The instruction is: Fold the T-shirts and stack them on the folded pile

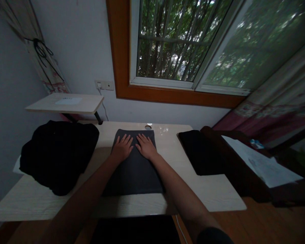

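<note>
A dark grey folded cloth [136, 173], perhaps a garment, lies flat in a neat rectangle on the pale wooden desk [173, 152]. On its upper left part rests my left hand [122, 148], palm down with the fingers spread. My right hand [145, 145] presses flat on the upper right part, fingers also apart. Neither hand grips anything. Left of the cloth sits a heap of black fabric [58, 152]. To the right lies a flat black folded piece [200, 152], its details lost in the dark.
A small raised shelf [66, 103] carrying a sheet of paper [68, 101] stands at the desk's back left. Behind are a wall socket [104, 85] and a window [178, 40]. Dark furniture with a white sheet [261, 162] on it adjoins at the right.
</note>
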`<state>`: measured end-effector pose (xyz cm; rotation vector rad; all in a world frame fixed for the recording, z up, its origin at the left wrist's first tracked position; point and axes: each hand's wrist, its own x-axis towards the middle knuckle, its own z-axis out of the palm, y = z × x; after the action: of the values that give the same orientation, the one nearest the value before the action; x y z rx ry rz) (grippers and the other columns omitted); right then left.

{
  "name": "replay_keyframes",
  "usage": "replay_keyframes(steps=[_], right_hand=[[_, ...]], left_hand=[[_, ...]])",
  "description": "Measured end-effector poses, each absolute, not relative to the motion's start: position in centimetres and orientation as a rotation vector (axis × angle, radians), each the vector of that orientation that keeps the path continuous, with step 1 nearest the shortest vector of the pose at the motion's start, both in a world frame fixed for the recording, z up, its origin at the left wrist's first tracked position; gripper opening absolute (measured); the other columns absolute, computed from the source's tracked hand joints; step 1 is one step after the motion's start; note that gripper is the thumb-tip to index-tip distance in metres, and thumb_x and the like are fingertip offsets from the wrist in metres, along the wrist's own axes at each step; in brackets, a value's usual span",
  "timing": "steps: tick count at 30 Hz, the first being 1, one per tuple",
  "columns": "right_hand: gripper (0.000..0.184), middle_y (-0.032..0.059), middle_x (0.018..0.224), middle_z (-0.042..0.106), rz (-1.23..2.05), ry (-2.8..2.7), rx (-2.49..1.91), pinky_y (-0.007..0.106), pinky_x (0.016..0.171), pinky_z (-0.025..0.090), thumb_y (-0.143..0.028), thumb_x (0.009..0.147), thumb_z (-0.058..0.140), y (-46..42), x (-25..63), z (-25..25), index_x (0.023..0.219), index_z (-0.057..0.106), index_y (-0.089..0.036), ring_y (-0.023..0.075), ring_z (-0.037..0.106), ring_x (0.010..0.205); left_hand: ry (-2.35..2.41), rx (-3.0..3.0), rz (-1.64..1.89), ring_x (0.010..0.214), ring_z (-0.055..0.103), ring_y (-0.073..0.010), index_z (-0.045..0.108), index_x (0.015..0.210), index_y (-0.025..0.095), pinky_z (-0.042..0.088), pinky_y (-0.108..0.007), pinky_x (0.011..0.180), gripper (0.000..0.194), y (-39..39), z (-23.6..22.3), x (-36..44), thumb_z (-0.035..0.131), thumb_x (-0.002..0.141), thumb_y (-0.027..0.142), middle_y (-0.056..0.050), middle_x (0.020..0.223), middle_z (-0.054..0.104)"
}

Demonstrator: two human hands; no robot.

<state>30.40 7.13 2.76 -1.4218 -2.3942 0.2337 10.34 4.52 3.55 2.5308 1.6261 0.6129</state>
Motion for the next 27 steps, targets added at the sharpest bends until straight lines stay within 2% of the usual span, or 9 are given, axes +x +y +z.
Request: replay_keyframes(steps=[6,10,16,20,23,25,27], right_hand=[[0.058,0.0089,0.169,0.027,0.22,-2.332,-1.584,0.052,0.127,0.016,-0.047,0.106,0.037,8.1,31.4,2.1,0.158,0.039,-0.021,0.0238,0.025,0.156],[0.06,0.0103,0.169,0.025,0.251,-2.27,-1.673,0.056,0.126,0.014,-0.049,0.106,0.035,8.7,33.2,1.9,0.158,0.038,-0.02,0.0254,0.022,0.157],[0.058,0.0093,0.169,0.024,0.272,-2.238,-1.734,0.056,0.125,0.017,-0.042,0.105,0.036,8.0,35.8,1.7,0.158,0.039,-0.018,0.0298,0.024,0.156],[0.054,0.0112,0.167,0.031,0.25,-2.163,-1.795,0.058,0.123,0.02,-0.031,0.104,0.038,6.0,36.1,2.1,0.156,0.043,-0.018,0.0324,0.028,0.154],[0.055,0.0131,0.167,0.031,0.177,-2.14,-1.738,0.057,0.124,0.019,-0.025,0.101,0.04,3.1,34.8,2.9,0.155,0.043,-0.015,0.0331,0.025,0.155],[0.056,0.0132,0.166,0.031,0.171,-2.21,-1.605,0.055,0.126,0.018,-0.028,0.102,0.042,0.5,33.6,3.3,0.156,0.043,-0.013,0.0312,0.024,0.156],[0.06,0.0115,0.167,0.031,0.197,-2.318,-1.453,0.053,0.127,0.019,-0.039,0.102,0.045,-2.3,32.4,3.6,0.157,0.041,-0.015,0.0298,0.024,0.156]], left_hand=[[1.796,2.402,0.694,0.155,0.027,-0.0317,0.049,0.152,0.022,0.012,-0.06,0.125,0.055,3.6,1.9,9.6,0.043,0.099,0.039,-0.014,0.162,0.041],[1.879,2.357,0.66,0.155,0.025,-0.0357,0.045,0.154,0.02,0.015,-0.065,0.123,0.057,2.6,1.7,9.1,0.041,0.1,0.04,-0.015,0.165,0.035],[1.92,2.305,0.632,0.155,0.024,-0.0361,0.041,0.156,0.021,0.017,-0.068,0.122,0.057,0.3,1.4,8.1,0.04,0.101,0.039,-0.015,0.166,0.034],[1.938,2.326,0.597,0.155,0.026,-0.0379,0.043,0.155,0.023,0.02,-0.068,0.121,0.056,-2.0,1.4,7.6,0.04,0.101,0.038,-0.013,0.166,0.035],[1.961,2.386,0.573,0.154,0.026,-0.0395,0.048,0.152,0.022,0.019,-0.07,0.121,0.054,-3.8,1.6,7.7,0.04,0.101,0.036,-0.013,0.165,0.037],[1.909,2.492,0.554,0.155,0.024,-0.0381,0.051,0.15,0.021,0.016,-0.069,0.123,0.052,-5.0,1.7,8.0,0.039,0.101,0.033,-0.014,0.163,0.038],[1.765,2.628,0.514,0.156,0.025,-0.0348,0.053,0.149,0.021,0.015,-0.065,0.125,0.051,-6.2,1.8,8.4,0.04,0.101,0.032,-0.013,0.163,0.04]])
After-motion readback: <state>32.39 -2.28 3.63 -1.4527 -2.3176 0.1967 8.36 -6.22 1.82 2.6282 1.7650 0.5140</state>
